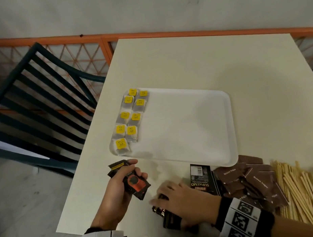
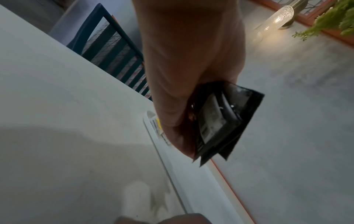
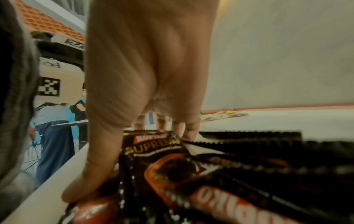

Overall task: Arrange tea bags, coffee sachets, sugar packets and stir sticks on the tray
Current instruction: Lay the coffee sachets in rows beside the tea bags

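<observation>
Already the left hand (image 1: 120,189) has its grip clamped on a small fan of coffee sachets (image 1: 133,182), held above the table (image 1: 182,57) just short of the tray (image 1: 194,124). The right hand (image 1: 184,199) lies on more sachets (image 3: 172,166) at the table's near edge, thumb and fingers pressing on them; whether that grip has closed on one I cannot tell.

The sachets are glossy black foil with serrated ends, and slick, so the held ones could slide out as the next is added. The loose heap sits close to the edge (a nudge might send some off).

On the smooth white tray with rounded corners, the tea bags (image 1: 128,117), soft paper with yellow tags, fill the left side in two columns and look light enough to shift if brushed. Brown sugar packets (image 1: 250,181) and pale wooden stir sticks (image 1: 302,193) wait on the table to the right.
</observation>
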A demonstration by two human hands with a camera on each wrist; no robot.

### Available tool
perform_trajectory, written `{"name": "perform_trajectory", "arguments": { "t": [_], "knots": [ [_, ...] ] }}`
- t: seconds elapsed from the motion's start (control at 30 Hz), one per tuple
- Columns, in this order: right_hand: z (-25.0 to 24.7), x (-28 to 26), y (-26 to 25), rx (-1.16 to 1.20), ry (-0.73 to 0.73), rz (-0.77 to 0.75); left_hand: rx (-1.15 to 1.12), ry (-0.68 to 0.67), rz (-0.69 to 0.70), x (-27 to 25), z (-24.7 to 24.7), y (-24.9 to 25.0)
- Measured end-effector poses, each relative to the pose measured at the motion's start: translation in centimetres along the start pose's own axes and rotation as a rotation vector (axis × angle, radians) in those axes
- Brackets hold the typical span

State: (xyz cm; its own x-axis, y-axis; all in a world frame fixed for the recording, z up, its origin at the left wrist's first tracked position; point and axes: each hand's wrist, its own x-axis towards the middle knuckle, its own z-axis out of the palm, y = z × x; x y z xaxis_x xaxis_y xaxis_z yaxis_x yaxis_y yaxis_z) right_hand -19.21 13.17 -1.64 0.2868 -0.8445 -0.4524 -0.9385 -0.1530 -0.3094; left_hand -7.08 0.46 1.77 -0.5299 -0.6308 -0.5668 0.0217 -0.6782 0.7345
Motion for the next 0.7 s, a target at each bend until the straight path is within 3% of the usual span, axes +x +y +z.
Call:
{"name": "perform_trajectory", "arguments": {
  "t": [0.27,0.47,0.57,0.7],
  "knots": [
    [-1.4,1.2,1.3,0.305,0.033,0.098,0.088,0.036,0.009,0.2,-0.3,0.2],
    [-3.5,0.2,2.0,0.839,0.309,0.205,0.111,0.084,0.043,0.3,-0.2,0.9],
    [-5.0,-0.5,2.2,1.166,0.435,0.233,0.222,0.034,0.046,0.2,0.2,1.1],
    [-7.0,-0.4,2.3,1.338,0.539,0.206,0.324,-0.158,-0.035,0.0,1.9,1.5]
  ]
}}
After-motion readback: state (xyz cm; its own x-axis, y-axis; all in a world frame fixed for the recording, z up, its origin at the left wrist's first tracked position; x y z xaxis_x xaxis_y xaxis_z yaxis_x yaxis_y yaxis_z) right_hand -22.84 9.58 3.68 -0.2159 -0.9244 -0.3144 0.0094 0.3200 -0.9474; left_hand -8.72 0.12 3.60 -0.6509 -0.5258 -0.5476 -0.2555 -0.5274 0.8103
